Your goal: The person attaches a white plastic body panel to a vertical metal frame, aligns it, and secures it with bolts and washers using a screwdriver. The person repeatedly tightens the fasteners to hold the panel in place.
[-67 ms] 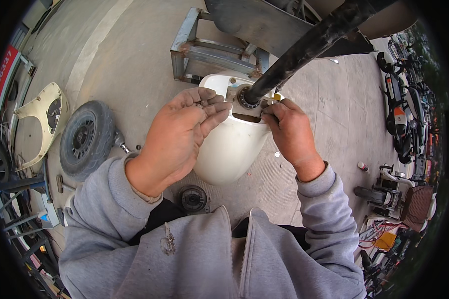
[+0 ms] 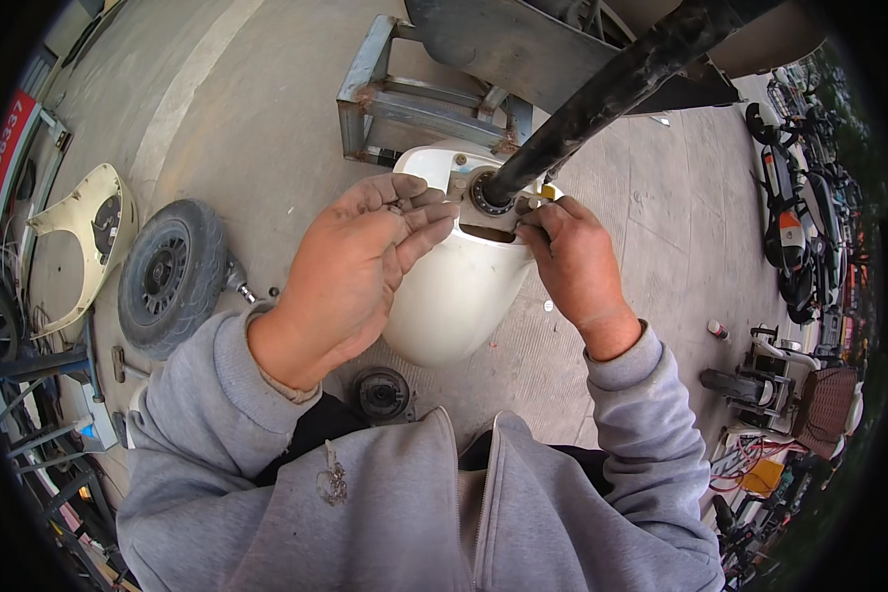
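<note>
A black steering tube (image 2: 602,104) rises at a slant from a round bearing ring (image 2: 491,193) in the top of a white scooter fender (image 2: 454,296). Small round beads sit in the ring. My left hand (image 2: 350,261) is cupped palm-up just left of the ring, its fingers curled around small grey metal bits (image 2: 401,206), too small to name surely. On the ring's right, my right hand (image 2: 577,259) is closed in a pinch at the fender's upper edge; what its fingertips hold is hidden. A small yellow piece (image 2: 548,191) shows just beyond that hand.
A grey metal stand (image 2: 424,104) is beyond the fender. On the left floor lie a wheel with a tyre (image 2: 173,278), a cream body panel (image 2: 94,242) and a hammer (image 2: 123,365). A round black hub part (image 2: 381,393) sits near my legs. Parked scooters (image 2: 794,207) line the right.
</note>
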`<action>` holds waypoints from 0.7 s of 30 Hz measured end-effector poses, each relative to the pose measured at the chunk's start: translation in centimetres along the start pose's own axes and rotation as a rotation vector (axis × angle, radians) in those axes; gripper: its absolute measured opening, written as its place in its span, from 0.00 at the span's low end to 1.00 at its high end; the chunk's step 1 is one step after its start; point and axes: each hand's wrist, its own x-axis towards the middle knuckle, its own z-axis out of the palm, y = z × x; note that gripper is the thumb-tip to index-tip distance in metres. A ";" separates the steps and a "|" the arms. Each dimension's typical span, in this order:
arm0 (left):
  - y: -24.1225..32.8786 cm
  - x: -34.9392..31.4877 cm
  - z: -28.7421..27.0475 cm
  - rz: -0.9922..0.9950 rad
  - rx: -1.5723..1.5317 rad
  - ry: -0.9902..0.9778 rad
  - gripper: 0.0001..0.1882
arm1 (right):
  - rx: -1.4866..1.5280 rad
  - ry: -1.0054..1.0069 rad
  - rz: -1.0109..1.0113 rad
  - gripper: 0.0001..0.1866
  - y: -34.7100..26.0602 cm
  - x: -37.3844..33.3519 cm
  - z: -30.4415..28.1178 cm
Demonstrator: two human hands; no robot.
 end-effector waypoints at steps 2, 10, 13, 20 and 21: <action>0.1 0.0 0.0 -0.005 -0.013 -0.006 0.20 | -0.038 -0.006 0.029 0.07 -0.1 0.0 0.0; 0.1 -0.1 0.1 -0.006 0.011 -0.015 0.23 | 0.032 -0.026 -0.018 0.07 0.0 -0.4 -0.7; 0.1 -0.1 0.1 -0.015 0.024 -0.026 0.25 | 0.002 -0.011 -0.012 0.07 0.0 -0.2 -0.3; 0.2 -0.2 0.1 -0.025 0.010 -0.042 0.25 | 0.001 -0.013 -0.012 0.07 0.3 -0.3 -0.5; 0.2 -0.2 0.1 -0.026 0.014 -0.040 0.25 | 0.015 -0.005 -0.028 0.07 0.3 -0.3 -0.5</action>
